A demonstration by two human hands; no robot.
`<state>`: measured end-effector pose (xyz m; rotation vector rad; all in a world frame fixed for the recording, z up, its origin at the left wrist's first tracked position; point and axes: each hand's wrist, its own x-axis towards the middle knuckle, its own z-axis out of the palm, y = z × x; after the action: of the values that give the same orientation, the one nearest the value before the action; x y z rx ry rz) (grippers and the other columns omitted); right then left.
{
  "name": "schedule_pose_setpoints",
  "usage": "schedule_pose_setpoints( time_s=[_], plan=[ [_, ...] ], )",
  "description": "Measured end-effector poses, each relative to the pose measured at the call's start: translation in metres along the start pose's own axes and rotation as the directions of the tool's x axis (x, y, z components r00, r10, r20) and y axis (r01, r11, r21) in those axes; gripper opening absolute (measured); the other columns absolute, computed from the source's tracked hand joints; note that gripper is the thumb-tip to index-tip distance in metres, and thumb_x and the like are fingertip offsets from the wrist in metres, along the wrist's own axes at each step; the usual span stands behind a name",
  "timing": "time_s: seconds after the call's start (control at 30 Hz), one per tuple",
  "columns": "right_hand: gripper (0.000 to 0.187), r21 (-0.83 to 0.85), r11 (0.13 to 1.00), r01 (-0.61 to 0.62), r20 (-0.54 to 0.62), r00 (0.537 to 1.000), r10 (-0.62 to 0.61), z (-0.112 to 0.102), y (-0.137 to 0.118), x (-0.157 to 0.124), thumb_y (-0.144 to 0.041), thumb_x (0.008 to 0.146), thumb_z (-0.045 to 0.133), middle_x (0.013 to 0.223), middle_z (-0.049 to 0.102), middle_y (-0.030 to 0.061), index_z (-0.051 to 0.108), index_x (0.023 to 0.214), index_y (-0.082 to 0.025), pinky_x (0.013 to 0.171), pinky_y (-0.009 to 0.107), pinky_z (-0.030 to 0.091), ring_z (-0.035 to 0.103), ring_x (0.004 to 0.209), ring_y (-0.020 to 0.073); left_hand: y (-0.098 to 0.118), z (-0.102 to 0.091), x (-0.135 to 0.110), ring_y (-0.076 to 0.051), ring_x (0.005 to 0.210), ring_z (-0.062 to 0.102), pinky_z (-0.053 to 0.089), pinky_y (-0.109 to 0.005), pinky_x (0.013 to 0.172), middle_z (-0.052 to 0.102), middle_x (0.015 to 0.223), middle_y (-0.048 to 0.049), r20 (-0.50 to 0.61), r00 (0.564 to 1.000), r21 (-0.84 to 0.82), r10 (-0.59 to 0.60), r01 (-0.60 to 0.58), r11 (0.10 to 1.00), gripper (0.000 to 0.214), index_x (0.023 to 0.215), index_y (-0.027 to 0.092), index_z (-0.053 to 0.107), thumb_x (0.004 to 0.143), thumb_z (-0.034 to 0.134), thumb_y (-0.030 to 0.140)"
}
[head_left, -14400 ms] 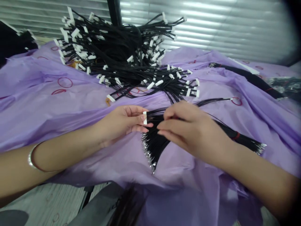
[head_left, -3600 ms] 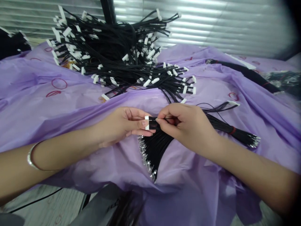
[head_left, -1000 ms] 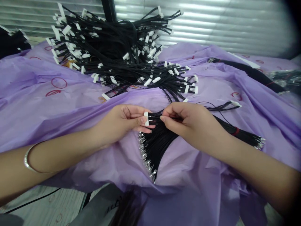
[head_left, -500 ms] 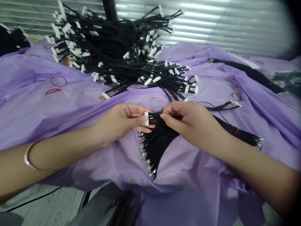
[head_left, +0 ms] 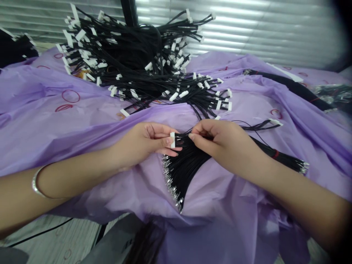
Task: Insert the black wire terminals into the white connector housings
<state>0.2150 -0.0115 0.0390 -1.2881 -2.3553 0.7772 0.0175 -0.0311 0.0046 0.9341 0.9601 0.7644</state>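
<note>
My left hand pinches a small white connector between thumb and fingers. My right hand is closed in a pinch on thin black wires that run into that connector. Under both hands lies a fanned bundle of black wires with bare metal terminals at the near end, tied by a red band on the right. All of this rests on a purple plastic sheet.
A big heap of finished black wire harnesses with white connectors fills the back centre. One finished harness lies to the right of my hand. More tied black bundles lie at the far right. Window blinds stand behind.
Over the last second my hands have stayed in the same grip. The right fingertips have shifted slightly along the wires toward the connector.
</note>
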Motion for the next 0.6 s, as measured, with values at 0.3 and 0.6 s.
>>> schedule_pose_setpoints(
  time_s=[0.3, 0.6],
  plan=[
    [0.015, 0.021, 1.0, 0.011, 0.024, 1.0, -0.011, -0.0025, 0.0001, -0.0016, -0.015, 0.082, 0.053, 0.054, 0.049, -0.0052, 0.056, 0.068, -0.017, 0.046, 0.021, 0.028, 0.04, 0.046, 0.0068, 0.0008, -0.0001, 0.0003, -0.017, 0.085, 0.069, 0.058, -0.024, 0.074, 0.073, 0.089, -0.0058, -0.01, 1.0, -0.006, -0.01, 0.01, 1.0, 0.016, 0.094, 0.015, 0.069, 0.078, 0.067, 0.017],
    [0.015, 0.019, 1.0, 0.011, 0.02, 1.0, -0.011, -0.0025, -0.0001, -0.0012, -0.015, 0.082, 0.053, 0.053, 0.048, -0.0052, 0.055, 0.067, -0.017, 0.046, 0.021, 0.027, 0.038, 0.045, 0.007, -0.0002, -0.0018, 0.0008, -0.017, 0.084, 0.07, 0.059, -0.023, 0.072, 0.073, 0.088, -0.0063, 0.004, 1.0, -0.029, -0.013, 0.013, 0.999, 0.018, 0.094, 0.014, 0.069, 0.076, 0.069, 0.017]
  ],
)
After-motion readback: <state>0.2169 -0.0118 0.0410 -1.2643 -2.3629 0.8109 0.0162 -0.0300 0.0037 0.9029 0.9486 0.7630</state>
